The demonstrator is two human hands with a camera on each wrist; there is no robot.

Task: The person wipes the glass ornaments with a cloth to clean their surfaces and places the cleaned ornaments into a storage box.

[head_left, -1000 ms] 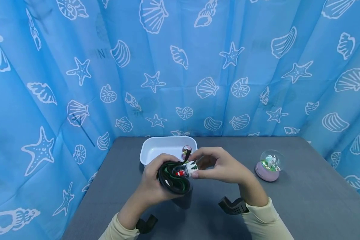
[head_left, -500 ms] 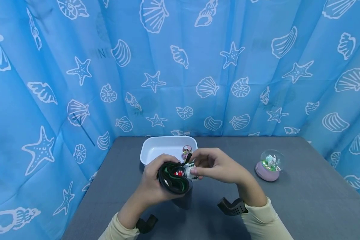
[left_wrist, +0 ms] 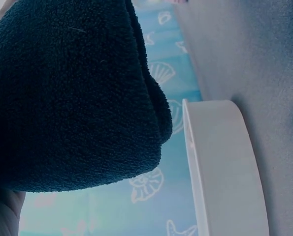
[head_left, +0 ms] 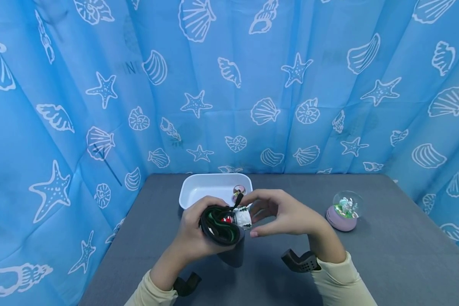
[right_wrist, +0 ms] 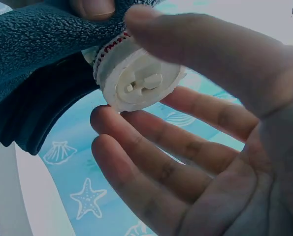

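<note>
Here, the left hand [head_left: 196,227] curls firmly round a bunched dark towel [left_wrist: 77,103], and a snow globe [head_left: 243,217] lies sideways at its right, dome end tucked among the folds, white base poking out. The right hand [head_left: 281,216] arches beside that base, thumb and fingers well parted, gripping nothing; whether a fingertip brushes it I cannot tell. The towel looks soft and floppy; the globe is probably hard, slick and breakable at the dome, so the textured base seems the best hold. Just beyond, a white tray [head_left: 199,193] with a small globe [head_left: 239,190] at its right end limits room on the far side. Rightward, the table [head_left: 367,263] gives more space before a purple-based globe [head_left: 341,219]; a curtain [head_left: 229,93] bounds the far edge.
</note>
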